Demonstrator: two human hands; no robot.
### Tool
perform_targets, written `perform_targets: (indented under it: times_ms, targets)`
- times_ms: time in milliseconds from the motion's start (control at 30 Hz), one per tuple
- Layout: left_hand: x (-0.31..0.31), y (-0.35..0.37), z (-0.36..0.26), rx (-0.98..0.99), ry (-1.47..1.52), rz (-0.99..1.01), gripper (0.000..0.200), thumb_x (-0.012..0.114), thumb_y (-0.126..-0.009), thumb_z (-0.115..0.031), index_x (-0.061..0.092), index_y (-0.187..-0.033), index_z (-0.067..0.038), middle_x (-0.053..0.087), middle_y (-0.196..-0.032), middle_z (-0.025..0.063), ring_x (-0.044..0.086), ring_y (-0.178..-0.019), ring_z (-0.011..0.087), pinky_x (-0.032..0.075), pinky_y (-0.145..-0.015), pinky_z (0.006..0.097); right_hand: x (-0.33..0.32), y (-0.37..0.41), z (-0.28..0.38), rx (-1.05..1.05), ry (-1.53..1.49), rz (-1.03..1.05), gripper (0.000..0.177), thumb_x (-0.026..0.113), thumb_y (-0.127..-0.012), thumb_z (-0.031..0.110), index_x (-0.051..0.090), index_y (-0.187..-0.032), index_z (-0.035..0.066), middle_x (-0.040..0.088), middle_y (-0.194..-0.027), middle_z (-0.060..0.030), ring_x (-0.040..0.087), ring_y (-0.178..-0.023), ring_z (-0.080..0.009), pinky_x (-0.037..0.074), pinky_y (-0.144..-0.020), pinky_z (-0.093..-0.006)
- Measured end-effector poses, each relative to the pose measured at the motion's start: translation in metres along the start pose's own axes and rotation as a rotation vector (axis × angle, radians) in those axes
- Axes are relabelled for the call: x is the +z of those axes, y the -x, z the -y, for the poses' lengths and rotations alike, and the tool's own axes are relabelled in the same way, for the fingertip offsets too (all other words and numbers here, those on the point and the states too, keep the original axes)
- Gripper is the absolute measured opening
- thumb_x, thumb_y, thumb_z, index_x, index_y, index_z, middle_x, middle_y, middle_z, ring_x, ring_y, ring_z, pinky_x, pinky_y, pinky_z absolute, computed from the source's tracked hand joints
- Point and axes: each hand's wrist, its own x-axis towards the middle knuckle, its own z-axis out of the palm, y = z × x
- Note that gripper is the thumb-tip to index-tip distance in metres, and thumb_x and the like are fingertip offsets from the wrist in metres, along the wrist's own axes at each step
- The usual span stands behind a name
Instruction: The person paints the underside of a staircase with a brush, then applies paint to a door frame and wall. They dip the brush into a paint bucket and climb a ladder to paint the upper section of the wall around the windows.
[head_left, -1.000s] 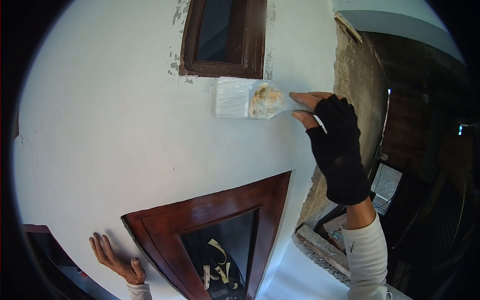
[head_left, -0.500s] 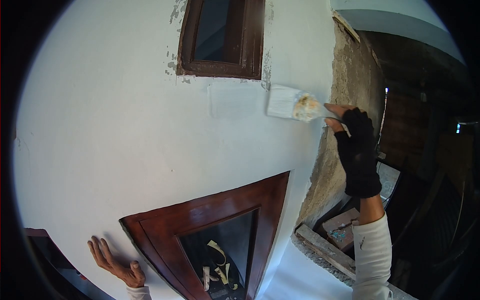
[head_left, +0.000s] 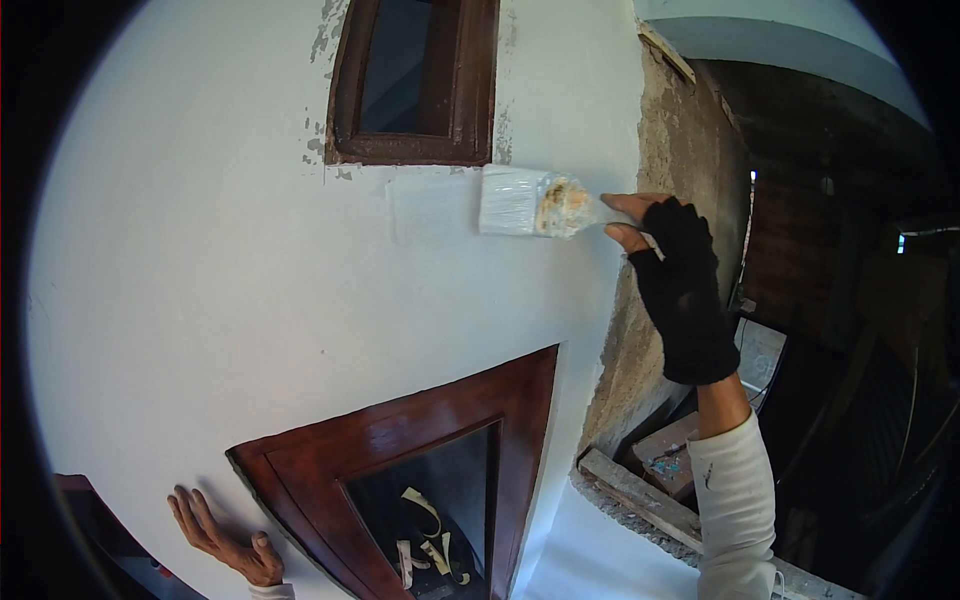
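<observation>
My right hand (head_left: 675,245), in a black fingerless glove, grips the handle of a wide paintbrush (head_left: 535,203). White paint coats its bristles, and dried tan and brown paint crusts the ferrule. The bristles lie against the white wall (head_left: 250,290), just under the lower right corner of a small brown-framed window (head_left: 342,120). A faintly outlined wet-looking patch shows on the wall left of the bristles. Down at the lower left, my bare left hand (head_left: 225,540) rests against the wall with fingers spread, beside a larger reddish-brown wooden frame (head_left: 400,425).
Grey unpainted specks border the small window. Curled tape strips (head_left: 430,540) show in the larger frame's dark pane. To the right, a rough bare-plaster edge (head_left: 665,130) leads into a dark space with a wooden plank (head_left: 640,495) and a stained box (head_left: 670,455).
The paintbrush has moved left along the wall beneath the small window, carried by my right hand. My left hand keeps its place on the wall; the view has shifted slightly.
</observation>
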Motion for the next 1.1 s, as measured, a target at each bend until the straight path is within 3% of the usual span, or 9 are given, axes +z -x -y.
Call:
perform_targets:
  times_ms: [100, 300, 367, 667, 1100]
  targets:
    - [0.0, -0.001, 0.001, 0.015, 0.002, -0.008, 0.09, 0.032, -0.107, -0.07, 0.04, -0.162, 0.002, 0.035, -0.167, 0.0269, 0.026, -0.159, 0.0483, 0.022, -0.127, 0.067, 0.003, 0.003, -0.002, 0.087, 0.055, 0.075, 0.025, 0.076, -0.097, 0.016, 0.078, -0.121, 0.01, 0.074, -0.108, -0.0071, 0.064, -0.096, -0.0264, 0.048, -0.091, -0.0377]
    - [0.002, 0.0, 0.005, 0.022, -0.018, -0.018, 0.087, 0.034, -0.108, -0.069, 0.04, -0.164, -0.003, 0.034, -0.17, 0.0239, 0.028, -0.159, 0.045, 0.022, -0.129, 0.0621, -0.008, 0.014, -0.031, 0.144, 0.081, -0.039, 0.025, 0.076, -0.097, 0.014, 0.077, -0.122, 0.01, 0.073, -0.107, -0.0081, 0.064, -0.097, -0.0256, 0.049, -0.092, -0.0376]
    - [0.003, 0.001, 0.006, 0.028, -0.013, -0.016, 0.087, 0.035, -0.107, -0.069, 0.04, -0.164, -0.003, 0.034, -0.17, 0.0241, 0.027, -0.16, 0.0451, 0.022, -0.129, 0.0621, -0.011, 0.007, -0.031, 0.264, -0.06, -0.061, 0.025, 0.075, -0.098, 0.016, 0.076, -0.123, 0.01, 0.073, -0.109, -0.0083, 0.064, -0.1, -0.0234, 0.05, -0.093, -0.0375]
    - [0.003, 0.002, 0.009, 0.043, -0.028, -0.022, 0.087, 0.033, -0.108, -0.069, 0.04, -0.163, -0.002, 0.034, -0.17, 0.0243, 0.028, -0.159, 0.0452, 0.022, -0.129, 0.0619, 0.0, -0.031, -0.048, 0.201, -0.202, 0.063, 0.03, 0.075, -0.1, 0.019, 0.075, -0.129, 0.01, 0.075, -0.12, -0.0064, 0.066, -0.114, -0.0219, 0.05, -0.104, -0.0343]
    - [-0.003, -0.006, -0.006, 0.011, 0.011, -0.019, 0.088, 0.035, -0.107, -0.069, 0.04, -0.163, -0.002, 0.034, -0.17, 0.0249, 0.028, -0.159, 0.0458, 0.022, -0.129, 0.0622, 0.022, -0.031, -0.058, 0.239, -0.165, 0.136, 0.033, 0.075, -0.1, 0.025, 0.075, -0.129, 0.009, 0.074, -0.117, -0.0079, 0.065, -0.114, -0.0216, 0.051, -0.102, -0.0364]
